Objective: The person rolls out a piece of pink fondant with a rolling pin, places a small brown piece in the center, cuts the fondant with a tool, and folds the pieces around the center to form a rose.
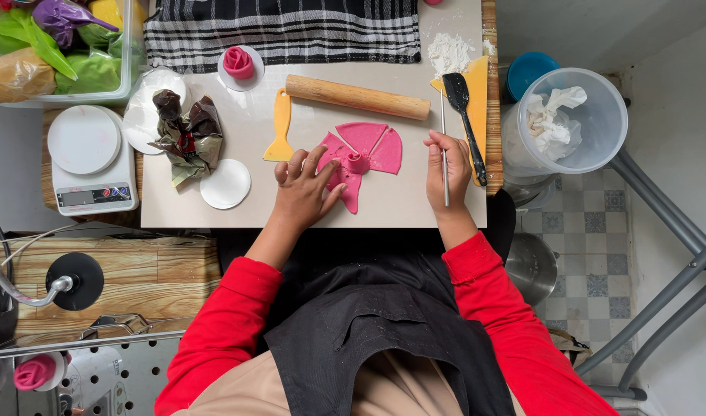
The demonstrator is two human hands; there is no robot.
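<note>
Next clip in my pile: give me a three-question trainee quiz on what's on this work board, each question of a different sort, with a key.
1. True or false: the left hand presses on the pink fondant pieces.
2. What does the right hand hold? A) a thin stick-like tool B) the wooden rolling pin C) the yellow scraper
3. Fill in: the finished pink fondant rose sits on a small round ____ disc, in front of the checked cloth.

Key: 1 true; 2 A; 3 white.
</note>
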